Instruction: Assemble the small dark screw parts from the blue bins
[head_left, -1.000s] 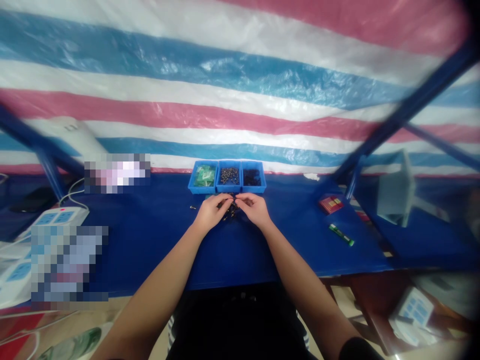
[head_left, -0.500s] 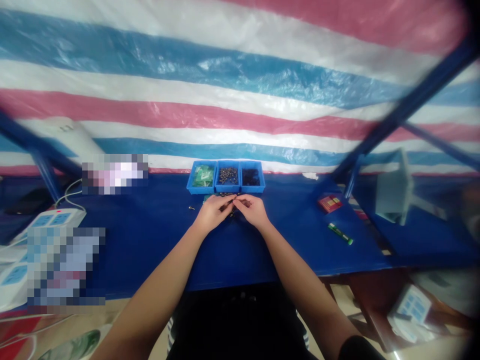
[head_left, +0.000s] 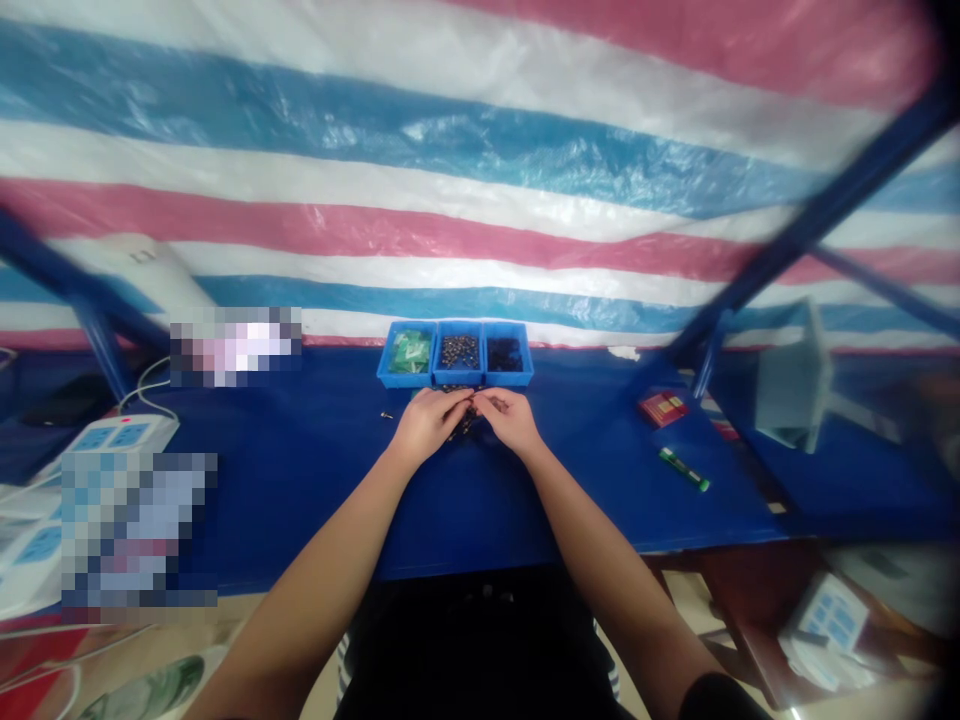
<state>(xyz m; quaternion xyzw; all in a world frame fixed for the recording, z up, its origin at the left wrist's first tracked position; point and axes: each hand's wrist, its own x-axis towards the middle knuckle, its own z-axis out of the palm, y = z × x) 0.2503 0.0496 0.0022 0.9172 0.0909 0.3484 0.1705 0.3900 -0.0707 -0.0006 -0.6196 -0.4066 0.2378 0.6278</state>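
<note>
My left hand (head_left: 430,424) and my right hand (head_left: 510,418) meet fingertip to fingertip over the blue table. Both are closed in a pinch; whatever sits between the fingers is too small and hidden to make out. Under and around the fingertips lies a loose pile of small dark and brassy parts (head_left: 466,428), partly covered by the hands. Just beyond stand three joined blue bins: the left bin (head_left: 407,380) holds green pieces, the middle bin (head_left: 458,378) small brassy metal parts, the right bin (head_left: 508,379) black parts. One small metal part (head_left: 386,415) lies alone left of my left hand.
A red box (head_left: 663,408) and a green tube-like packet (head_left: 684,469) lie on the right of the table (head_left: 300,490). White power strips (head_left: 124,435) with cables stand at the left. Blue frame bars (head_left: 810,215) slope on both sides before a striped sheet (head_left: 480,170).
The fingertips have shifted slightly against each other and the hands sit a little apart, showing more of the pile. The whole view has moved slightly; the bins and other things stay put.
</note>
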